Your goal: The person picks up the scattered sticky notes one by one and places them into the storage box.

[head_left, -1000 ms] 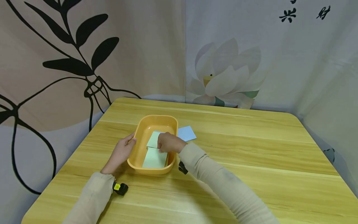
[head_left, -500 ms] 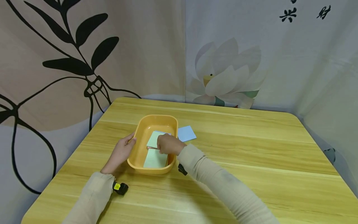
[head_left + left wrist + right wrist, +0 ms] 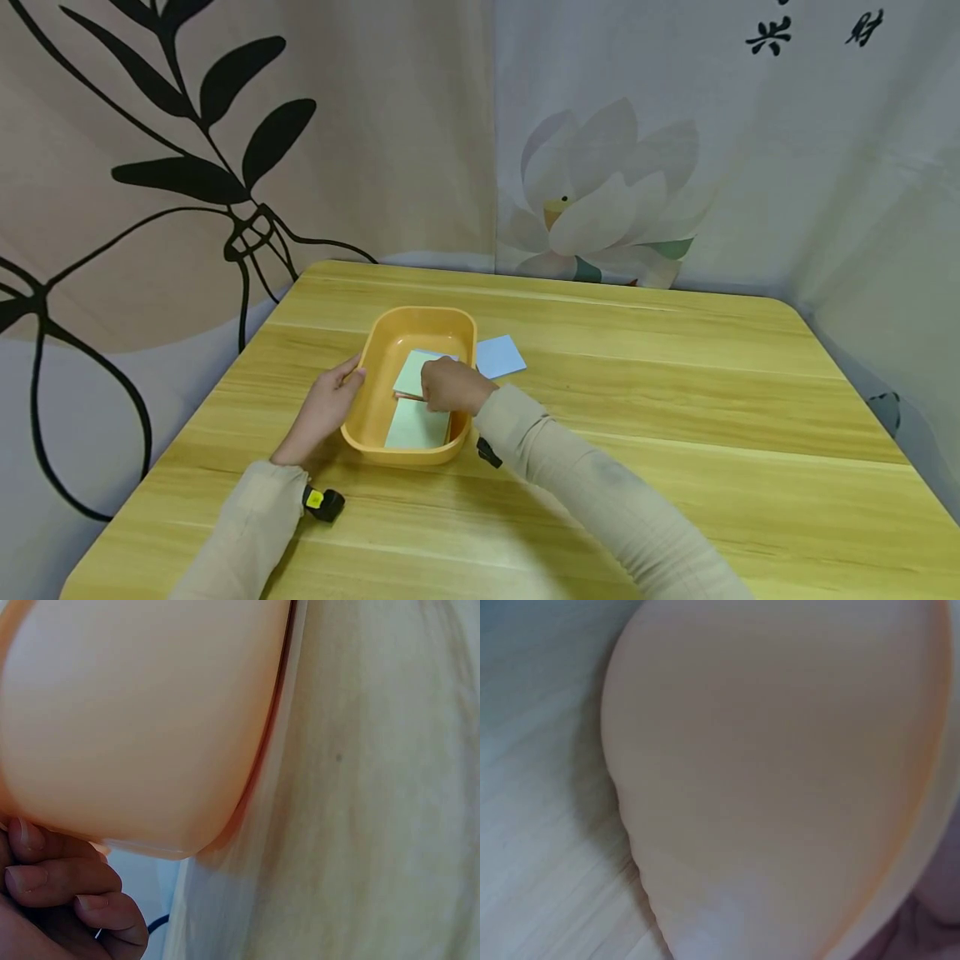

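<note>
A yellow plastic tray [image 3: 382, 350] stands on the table, left of its middle. Its left rim is gripped by my left hand [image 3: 327, 404], and curled fingers [image 3: 64, 879] show beside the tray wall in the left wrist view. Inside lie square paper notes, probably sticky notes: a far pale green stack [image 3: 410, 375] with blue and pinkish edges showing, and a near pale green note [image 3: 416, 425]. My right hand [image 3: 455, 386] reaches over the right rim with curled fingers and pinches the far stack's right side; its fingertips are mostly hidden. In the right wrist view the tray wall covers nearly everything.
A light blue square note [image 3: 501, 357] lies on the table just right of the tray. The wooden table [image 3: 675, 433] extends to the right. A printed curtain [image 3: 420, 125] hangs behind the table's far edge.
A pinkish edge has come into view under the far green stack, and the near green note has shifted slightly. My left hand holds its place; my right hand has barely moved.
</note>
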Demonstrator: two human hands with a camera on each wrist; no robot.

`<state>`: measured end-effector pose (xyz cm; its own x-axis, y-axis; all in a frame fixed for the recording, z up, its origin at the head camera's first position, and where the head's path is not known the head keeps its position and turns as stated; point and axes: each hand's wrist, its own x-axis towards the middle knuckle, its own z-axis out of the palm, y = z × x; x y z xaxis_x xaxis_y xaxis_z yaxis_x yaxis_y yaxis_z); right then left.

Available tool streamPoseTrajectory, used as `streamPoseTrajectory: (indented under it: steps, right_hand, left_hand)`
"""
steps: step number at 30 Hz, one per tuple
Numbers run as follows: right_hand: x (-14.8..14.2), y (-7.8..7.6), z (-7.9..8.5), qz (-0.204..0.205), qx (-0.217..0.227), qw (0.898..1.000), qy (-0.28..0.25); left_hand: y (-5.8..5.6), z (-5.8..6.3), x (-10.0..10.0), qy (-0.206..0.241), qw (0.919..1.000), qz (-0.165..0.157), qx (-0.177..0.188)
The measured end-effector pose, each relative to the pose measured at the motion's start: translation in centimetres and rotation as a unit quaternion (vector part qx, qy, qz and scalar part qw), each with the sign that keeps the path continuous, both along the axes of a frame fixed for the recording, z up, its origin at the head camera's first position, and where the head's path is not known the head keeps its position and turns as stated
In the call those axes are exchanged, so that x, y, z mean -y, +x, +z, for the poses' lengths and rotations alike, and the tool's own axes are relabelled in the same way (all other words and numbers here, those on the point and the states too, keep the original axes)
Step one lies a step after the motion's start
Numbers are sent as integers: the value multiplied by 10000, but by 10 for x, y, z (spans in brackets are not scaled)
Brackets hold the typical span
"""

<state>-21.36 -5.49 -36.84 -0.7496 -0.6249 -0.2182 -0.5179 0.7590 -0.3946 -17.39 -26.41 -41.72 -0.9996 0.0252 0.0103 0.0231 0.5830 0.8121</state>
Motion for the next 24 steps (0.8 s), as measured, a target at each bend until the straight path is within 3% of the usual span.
streamPoseTrajectory:
  steps: [6,17,24]
  right_hand:
    - [-1,-1,0,-21,38,10000,-88]
    - [-7,-6,5,99,-46,9975,-701]
    - [-17,-10,9,-266,255,9904,-1329]
  left_hand:
    - [-4,-7,3,74,9999,52,58]
    - [-3,-5,3,83,10000,26,29]
    - [-2,-8,3,128,9998,-23,-169]
